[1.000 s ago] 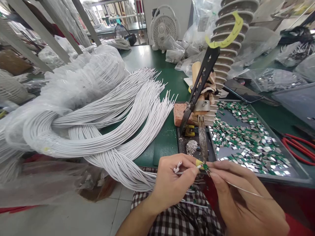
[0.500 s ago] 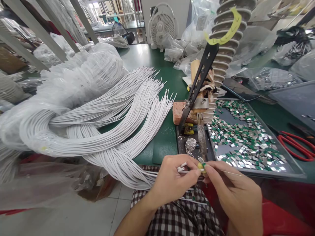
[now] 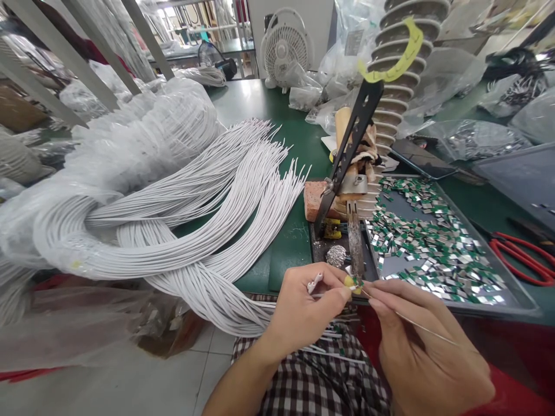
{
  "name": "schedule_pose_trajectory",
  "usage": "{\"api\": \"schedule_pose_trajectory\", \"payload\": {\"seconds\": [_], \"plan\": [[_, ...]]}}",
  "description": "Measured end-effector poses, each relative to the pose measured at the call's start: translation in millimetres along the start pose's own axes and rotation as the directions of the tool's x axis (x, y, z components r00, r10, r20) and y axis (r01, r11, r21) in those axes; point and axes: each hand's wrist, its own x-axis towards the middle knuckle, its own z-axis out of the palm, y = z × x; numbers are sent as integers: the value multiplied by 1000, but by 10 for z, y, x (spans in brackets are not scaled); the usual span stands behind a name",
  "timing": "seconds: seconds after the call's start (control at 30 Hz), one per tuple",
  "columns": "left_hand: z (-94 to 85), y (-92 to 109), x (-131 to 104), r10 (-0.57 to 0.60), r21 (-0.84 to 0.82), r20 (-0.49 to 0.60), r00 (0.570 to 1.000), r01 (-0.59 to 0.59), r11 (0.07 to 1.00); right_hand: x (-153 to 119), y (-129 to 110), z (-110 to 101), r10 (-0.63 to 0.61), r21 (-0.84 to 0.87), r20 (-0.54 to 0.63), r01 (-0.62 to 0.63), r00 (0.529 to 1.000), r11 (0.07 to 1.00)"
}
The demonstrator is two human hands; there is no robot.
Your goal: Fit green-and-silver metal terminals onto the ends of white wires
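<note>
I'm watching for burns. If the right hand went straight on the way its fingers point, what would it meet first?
Probably the green circuit board, just ahead of the right hand; depth is unclear, so the soldering iron might come first.

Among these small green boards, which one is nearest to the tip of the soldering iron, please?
The green board between the left hand and right hand, by the soldering iron; the boards in the tray lie loose, farther right.

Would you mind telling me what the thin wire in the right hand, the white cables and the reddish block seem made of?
Thin wire: probably metal, perhaps solder, given its greyish sheen.
White cables: likely plastic sheathing, smooth satin, curving evenly.
Reddish block: apparently brick, possibly stone, matt, with a speckled face.
</note>
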Motion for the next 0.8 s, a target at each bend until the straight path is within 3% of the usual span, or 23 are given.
{"api": "schedule_pose_trajectory", "payload": {"seconds": [0.17,0.37,0.47,0.6,0.73,0.8], "plan": [[17,22,6,4,-35,-12,1000,-5,999,64,-17,17,-34,-20,-19,34,999,999],[-42,-38,-26,-22,-35,4,1000,22,999,-8,-6,8,34,112,20,-36,999,993],[-50,-69,-46,-21,1,22,1000,21,1000,-63,12,2,129,130,28,-132,991,983],[-39,-81,-73,-5,52,56,998,2,999,-74,-2,2,283,108,130,-297,950,949],[-132,-116,-132,35,165,236,971,-76,983,-75,-12,-39,366,214,125,-385,922,898],[-217,-166,-173,-3,162,239,971,-37,986,-84,4,-92,407,280,134,-428,904,859]]}}
